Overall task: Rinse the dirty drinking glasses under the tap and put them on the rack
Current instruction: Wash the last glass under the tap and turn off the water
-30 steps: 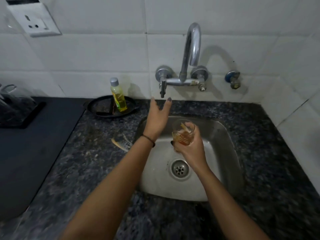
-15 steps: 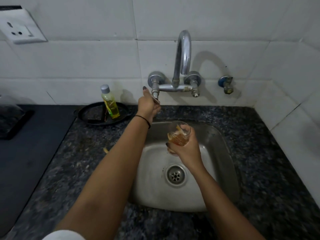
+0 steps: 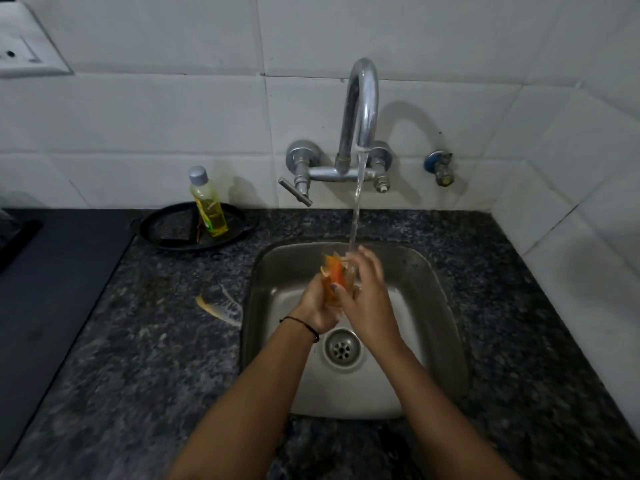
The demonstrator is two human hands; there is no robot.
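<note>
A drinking glass with orange residue is held over the steel sink, under the running stream from the chrome tap. My left hand grips the glass from below on the left side. My right hand wraps it from the right, fingers up at the rim where the water lands. The glass is largely hidden by both hands. The tap's left lever is turned outward. No rack shows in view.
A yellow liquid bottle stands on a black round tray left of the tap. Peel scraps lie on the dark granite counter by the sink. A dark cooktop surface is at the left; white tiled walls behind and right.
My left hand left the tap lever and came down onto the glass. Water now runs from the spout. My right hand shifted up around the rim.
</note>
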